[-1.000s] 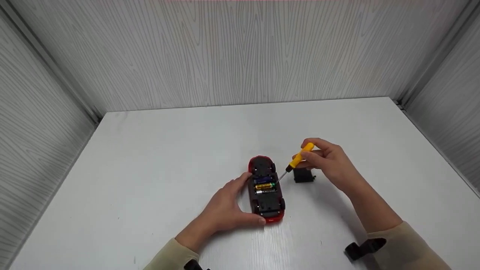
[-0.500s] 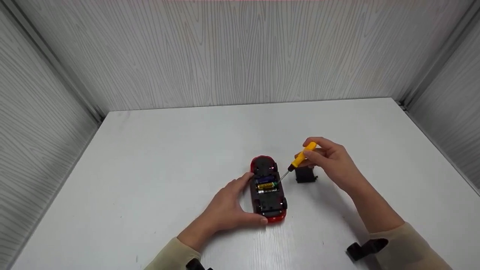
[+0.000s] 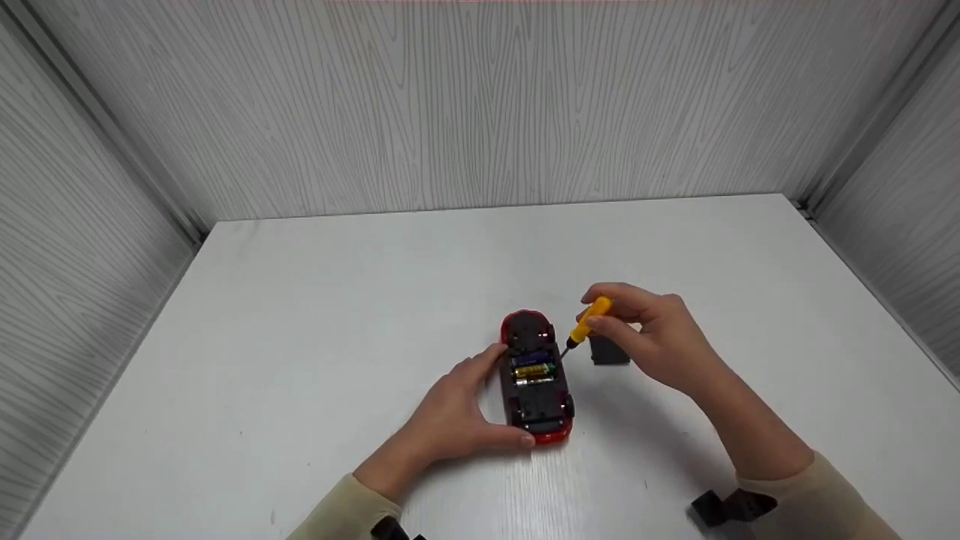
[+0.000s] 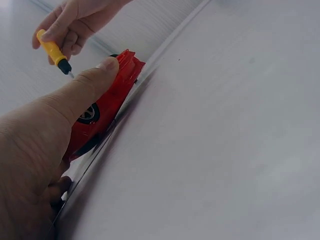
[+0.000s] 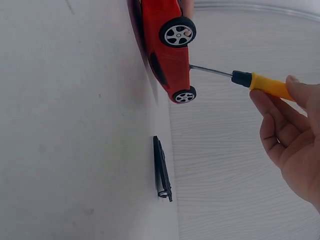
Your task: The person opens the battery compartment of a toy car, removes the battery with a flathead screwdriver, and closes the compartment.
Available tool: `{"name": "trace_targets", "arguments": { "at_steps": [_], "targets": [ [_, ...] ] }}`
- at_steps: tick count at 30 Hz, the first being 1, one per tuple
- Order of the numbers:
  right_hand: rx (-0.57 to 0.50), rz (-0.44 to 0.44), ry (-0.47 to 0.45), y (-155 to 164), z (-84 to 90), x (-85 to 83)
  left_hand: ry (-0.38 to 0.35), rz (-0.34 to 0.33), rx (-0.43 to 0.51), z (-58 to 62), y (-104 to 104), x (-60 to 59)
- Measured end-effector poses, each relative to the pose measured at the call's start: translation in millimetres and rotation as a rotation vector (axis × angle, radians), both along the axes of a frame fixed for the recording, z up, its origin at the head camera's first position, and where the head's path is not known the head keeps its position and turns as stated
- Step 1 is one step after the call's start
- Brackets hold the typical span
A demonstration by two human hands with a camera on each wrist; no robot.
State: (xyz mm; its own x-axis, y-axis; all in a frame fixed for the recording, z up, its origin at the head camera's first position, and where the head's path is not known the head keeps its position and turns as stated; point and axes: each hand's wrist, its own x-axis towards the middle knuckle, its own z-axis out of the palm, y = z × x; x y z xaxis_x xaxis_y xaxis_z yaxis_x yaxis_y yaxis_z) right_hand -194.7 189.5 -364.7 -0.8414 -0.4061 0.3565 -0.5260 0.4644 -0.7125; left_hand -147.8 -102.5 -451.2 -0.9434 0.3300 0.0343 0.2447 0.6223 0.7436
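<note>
A red toy car (image 3: 541,405) lies wheels-up on the white table, its black underside facing me. Inside its uncovered battery compartment sit batteries (image 3: 532,370), one of them gold. My left hand (image 3: 454,420) holds the car from the left, with the thumb at the near end and the fingers along the side. In my right hand (image 3: 660,337) the yellow handle of a screwdriver (image 3: 591,318) is pinched between thumb and fingers. The right wrist view shows the screwdriver's shaft (image 5: 212,71) reaching the car's underside; its exact tip contact is hidden.
A black battery cover (image 3: 610,352) lies right of the car, partly beneath my right hand in the head view. Pale wood-grain panels (image 3: 480,105) enclose the back and sides of the table (image 3: 337,300).
My right hand has shifted a little left, bringing the screwdriver steeper. Its tip has moved from the gold battery's end to slightly farther up the compartment's right edge. The left hand stays put.
</note>
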Motion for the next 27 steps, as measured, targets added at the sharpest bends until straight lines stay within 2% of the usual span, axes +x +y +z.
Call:
{"name": "trace_targets", "arguments": {
  "at_steps": [6, 16, 19, 27],
  "targets": [
    [0.053, 0.034, 0.080, -5.6, 3.8, 7.6, 0.002, -0.001, -0.004, -0.5, -0.2, -0.6],
    [0.016, 0.074, 0.098, -9.7, 2.1, 10.2, 0.026, -0.010, 0.011, -1.7, -0.4, -0.3],
    [-0.002, 0.062, 0.066, -8.9, 1.1, 8.6, 0.029, -0.010, 0.009, -1.2, 0.2, -0.4],
    [-0.052, 0.021, -0.089, -4.4, -2.2, 1.8, 0.003, 0.000, -0.004, -0.1, 0.9, -0.6]
  ]
}}
